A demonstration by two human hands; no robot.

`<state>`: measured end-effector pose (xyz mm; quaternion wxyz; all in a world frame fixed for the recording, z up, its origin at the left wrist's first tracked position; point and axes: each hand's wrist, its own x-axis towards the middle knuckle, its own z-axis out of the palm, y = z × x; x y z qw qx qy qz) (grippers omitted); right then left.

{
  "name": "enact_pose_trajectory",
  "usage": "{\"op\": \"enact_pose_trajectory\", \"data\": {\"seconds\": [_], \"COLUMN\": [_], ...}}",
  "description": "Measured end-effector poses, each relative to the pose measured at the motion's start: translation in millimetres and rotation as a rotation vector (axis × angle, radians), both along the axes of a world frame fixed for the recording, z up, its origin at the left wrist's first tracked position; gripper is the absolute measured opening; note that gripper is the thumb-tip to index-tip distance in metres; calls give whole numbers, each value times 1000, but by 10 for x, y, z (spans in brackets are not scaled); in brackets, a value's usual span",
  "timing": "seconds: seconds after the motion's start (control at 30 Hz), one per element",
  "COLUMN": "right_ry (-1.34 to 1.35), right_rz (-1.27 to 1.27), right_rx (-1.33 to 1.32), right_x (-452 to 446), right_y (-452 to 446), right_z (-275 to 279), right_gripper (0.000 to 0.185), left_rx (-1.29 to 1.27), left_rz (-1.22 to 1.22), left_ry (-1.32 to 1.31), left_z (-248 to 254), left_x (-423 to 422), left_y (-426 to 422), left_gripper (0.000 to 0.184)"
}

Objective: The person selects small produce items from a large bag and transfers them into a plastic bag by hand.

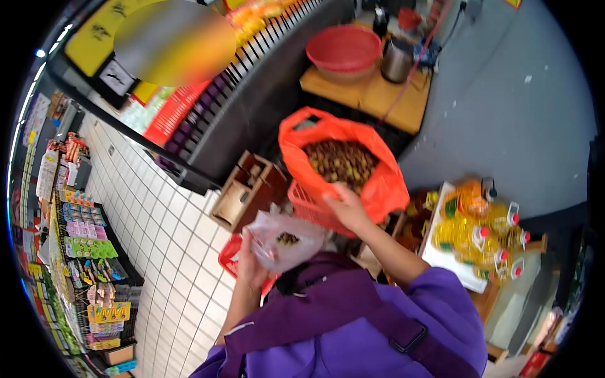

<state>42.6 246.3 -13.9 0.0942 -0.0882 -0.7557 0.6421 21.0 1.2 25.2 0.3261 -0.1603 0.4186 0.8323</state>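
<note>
Holding clear bag [283, 242], left hand [251, 261]; right hand [346, 208] part-open, touching red bag [387, 189]

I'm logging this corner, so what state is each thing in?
orange bag: open, many small brown pieces inside
pale bag: few pieces inside
left hand: holding the pale bag
right hand: at the orange bag's rim
wooden box: open
red basin: upright
yellow bottles: red caps on several

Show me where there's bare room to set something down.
The broadest patch is tiled floor, between the display rack and the wooden box. The wooden table has a narrow bare strip before the red basin and metal kettle. It's crowded among the oil bottles and around both bags.
</note>
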Motion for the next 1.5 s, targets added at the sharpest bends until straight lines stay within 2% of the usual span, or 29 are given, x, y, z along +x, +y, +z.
{"op": "enact_pose_trajectory", "data": {"seconds": [0.03,0.1,0.13,0.23,0.27,0.33,0.37,0.43,0.5,0.57,0.6,0.67,0.77,0.83,0.9,1.03,1.1,1.23,1.3,1.37,1.4,1.43,1.5], "right_ry": [-17,-129,-77,-306,-315,-148,-155,-319,-337,150,147,-26,-166,-165,-310,-153,-19,-171,-155,-134,-366,-372,-324], "right_rz": [77,229,194,323,324,506,509,564,469,11,19,145,153,112,92,44,107,305,264,128,42,-35,-106], "right_rx": [102,106,134,175,167,165,163,-19,444,982,974,979,903,859,869,726,864,1080,1034,480,-78,-444,-953], "right_x": [96,190,168,127,171,250,220,-38,-436,-637,-702,-789,-694,-601,-575,-764,-863,-878,-889,-853,-822,-800,-769], "right_y": [-151,-254,-257,-142,-123,-51,32,293,505,534,524,493,574,612,652,464,295,187,258,373,404,477,576], "right_z": [-50,-29,-119,-42,-49,-69,-76,-91,-113,-573,-591,-618,-840,-805,-724,-668,-809,-771,-877,-894,-760,-711,-605], "right_gripper": [18,20,22,29,29,35,35,45,44,35,35,28,23,19,17,17,20,32,33,30,21,17,20], "left_rx": [-68,-54,-27,-55,-71,-72,-69,-58,-50,-78,-85,-100,-56,-46,-37,-91,-96,-76,-71,-28,-23,-26,-31], "left_rz": [46,-18,-79,-74,-69,-50,-29,-32,-31,-18,-11,38,29,30,34,53,53,45,37,39,45,53,61], "left_ry": [-38,-22,3,-45,-42,-65,-79,-78,-76,-67,-74,-108,-100,-98,-98,-107,-99,-92,-83,-59,-57,-76,-98], "left_z": [-23,-59,-58,-40,-47,-48,-48,-44,-60,-81,-80,-65,-38,-52,-64,-83,-72,-53,-71,-89,-82,-63,-69], "left_x": [14,24,36,63,70,71,71,76,92,91,97,94,76,60,63,56,55,80,90,93,91,94,102], "left_y": [17,14,3,35,40,42,41,18,-1,-6,-3,22,16,-5,-20,-28,-27,-56,-80,-97,-92,-90,-100], "left_gripper": [45,47,49,50,50,50,50,50,49,48,48,48,48,48,49,49,49,50,50,50,50,50,50]}}
